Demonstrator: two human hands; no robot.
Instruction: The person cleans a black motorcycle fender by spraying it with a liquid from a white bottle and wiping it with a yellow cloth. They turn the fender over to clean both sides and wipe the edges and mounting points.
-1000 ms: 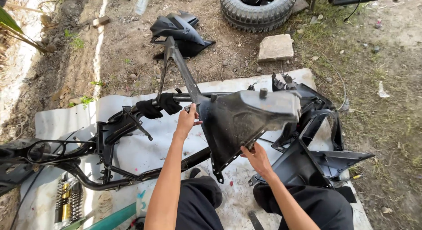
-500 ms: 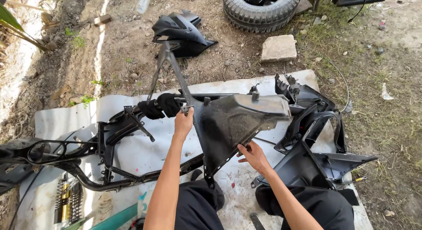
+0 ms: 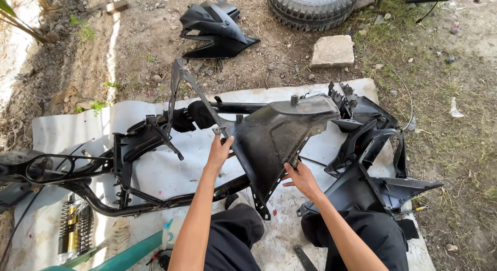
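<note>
We kneel on a pale tarp (image 3: 155, 172) spread over dirt, where a black scooter frame (image 3: 129, 162) lies. Over it we hold a dusty black plastic panel (image 3: 274, 141), our left hand (image 3: 220, 152) gripping its left edge, our right hand (image 3: 300, 179) clasping its lower edge.
</note>
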